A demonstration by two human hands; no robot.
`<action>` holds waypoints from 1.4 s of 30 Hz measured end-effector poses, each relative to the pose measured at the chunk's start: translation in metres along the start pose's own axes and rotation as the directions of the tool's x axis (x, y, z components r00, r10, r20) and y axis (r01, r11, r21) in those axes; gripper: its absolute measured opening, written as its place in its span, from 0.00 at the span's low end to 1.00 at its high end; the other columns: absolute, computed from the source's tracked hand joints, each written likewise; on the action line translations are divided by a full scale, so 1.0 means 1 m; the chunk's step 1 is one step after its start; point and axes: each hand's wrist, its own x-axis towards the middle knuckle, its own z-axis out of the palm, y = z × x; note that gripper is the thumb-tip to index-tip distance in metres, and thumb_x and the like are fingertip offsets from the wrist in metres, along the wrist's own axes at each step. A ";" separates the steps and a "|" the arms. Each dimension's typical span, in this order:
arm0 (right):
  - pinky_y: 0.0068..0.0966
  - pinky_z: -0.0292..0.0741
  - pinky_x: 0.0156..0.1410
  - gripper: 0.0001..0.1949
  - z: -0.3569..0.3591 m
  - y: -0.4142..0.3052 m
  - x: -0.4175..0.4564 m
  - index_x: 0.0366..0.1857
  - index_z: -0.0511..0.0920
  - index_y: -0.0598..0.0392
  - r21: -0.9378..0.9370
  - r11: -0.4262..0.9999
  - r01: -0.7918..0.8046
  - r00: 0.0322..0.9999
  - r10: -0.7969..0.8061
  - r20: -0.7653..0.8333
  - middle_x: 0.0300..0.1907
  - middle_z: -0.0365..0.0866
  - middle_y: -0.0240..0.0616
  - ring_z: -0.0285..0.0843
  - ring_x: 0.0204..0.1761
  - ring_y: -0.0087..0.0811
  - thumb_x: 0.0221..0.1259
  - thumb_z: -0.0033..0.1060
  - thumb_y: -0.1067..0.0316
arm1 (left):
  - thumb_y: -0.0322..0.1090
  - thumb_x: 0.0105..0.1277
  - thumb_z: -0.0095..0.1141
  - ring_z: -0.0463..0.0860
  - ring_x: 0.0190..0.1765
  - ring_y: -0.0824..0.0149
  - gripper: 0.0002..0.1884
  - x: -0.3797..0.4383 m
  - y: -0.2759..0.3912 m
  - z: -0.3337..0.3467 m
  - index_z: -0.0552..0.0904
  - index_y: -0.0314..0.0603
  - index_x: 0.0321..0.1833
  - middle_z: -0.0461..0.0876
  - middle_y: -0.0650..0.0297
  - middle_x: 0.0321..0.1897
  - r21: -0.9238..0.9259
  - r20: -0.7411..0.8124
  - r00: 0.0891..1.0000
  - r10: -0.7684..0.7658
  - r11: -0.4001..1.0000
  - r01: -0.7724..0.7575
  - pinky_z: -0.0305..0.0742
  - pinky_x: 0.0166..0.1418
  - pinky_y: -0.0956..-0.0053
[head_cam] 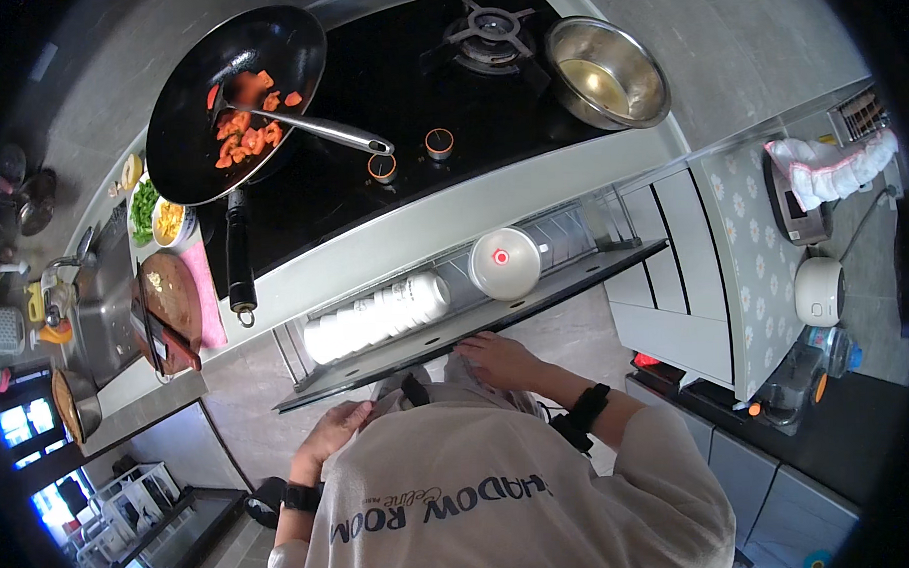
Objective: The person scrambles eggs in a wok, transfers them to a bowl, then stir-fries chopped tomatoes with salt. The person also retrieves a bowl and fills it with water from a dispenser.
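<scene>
My right hand point(498, 361) rests its fingers at the front edge of a pulled-out drawer point(434, 341). Beside the hem of my shirt is my left hand point(339, 431), below the drawer's left part; its fingertips are partly hidden. A row of white bowls point(380, 313) lies on its side in the drawer's rack, and right of it sits a round whitish bowl or lid point(505, 263) with a red mark. Above, a black wok point(182, 121) holds red chopped pieces, perhaps tomato point(247, 141), and a metal spatula point(329, 129) leans across its rim.
A steel bowl with yellowish liquid point(601, 76) stands beside the gas burner point(490, 27). The wok's handle point(240, 254) juts over the counter edge. At left are chopped greens point(144, 211), a bowl of yellow food point(170, 222), a round cutting board point(173, 286) with a knife point(173, 346), and a sink point(109, 296).
</scene>
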 end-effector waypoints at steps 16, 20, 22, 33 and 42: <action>0.39 0.77 0.55 0.19 -0.004 -0.016 -0.025 0.61 0.75 0.47 0.051 0.991 -0.128 0.955 0.109 0.275 0.50 0.82 0.41 0.80 0.51 0.44 0.68 0.48 0.59 | 0.47 0.71 0.53 0.80 0.48 0.65 0.23 -0.041 -0.148 0.063 0.81 0.30 0.54 0.84 0.54 0.47 -0.251 -0.050 0.997 -0.057 0.967 0.042 0.74 0.53 0.70; 0.39 0.77 0.56 0.19 0.001 -0.019 -0.031 0.61 0.74 0.47 0.038 0.991 -0.132 0.939 0.113 0.326 0.51 0.82 0.41 0.80 0.52 0.44 0.68 0.47 0.58 | 0.45 0.71 0.53 0.80 0.47 0.66 0.21 -0.036 -0.168 0.078 0.81 0.30 0.54 0.84 0.54 0.47 -0.265 -0.010 0.996 -0.087 0.961 0.081 0.75 0.52 0.70; 0.39 0.76 0.57 0.19 0.005 -0.016 -0.035 0.61 0.74 0.47 0.059 0.992 -0.110 0.933 0.083 0.352 0.52 0.81 0.41 0.80 0.52 0.44 0.68 0.47 0.58 | 0.44 0.71 0.54 0.80 0.47 0.66 0.20 -0.033 -0.174 0.084 0.81 0.31 0.53 0.84 0.54 0.47 -0.271 0.011 0.995 -0.095 0.958 0.094 0.75 0.52 0.70; 0.40 0.77 0.56 0.20 -0.003 -0.017 -0.048 0.60 0.74 0.51 0.311 0.945 -0.106 0.905 -0.038 0.425 0.52 0.81 0.46 0.81 0.52 0.46 0.73 0.42 0.54 | 0.37 0.70 0.54 0.79 0.45 0.69 0.16 -0.020 -0.197 0.106 0.80 0.31 0.53 0.84 0.55 0.48 -0.268 0.060 0.993 -0.100 0.957 0.112 0.76 0.50 0.70; 0.28 0.81 0.39 0.32 -0.010 0.052 0.045 0.66 0.62 0.53 0.958 -0.171 -0.229 0.757 0.587 0.286 0.49 0.79 0.45 0.85 0.45 0.41 0.65 0.61 0.45 | 0.34 0.72 0.49 0.83 0.45 0.59 0.15 -0.008 -0.198 0.087 0.78 0.34 0.55 0.84 0.49 0.46 0.083 -0.076 0.979 0.191 0.979 -0.184 0.80 0.50 0.66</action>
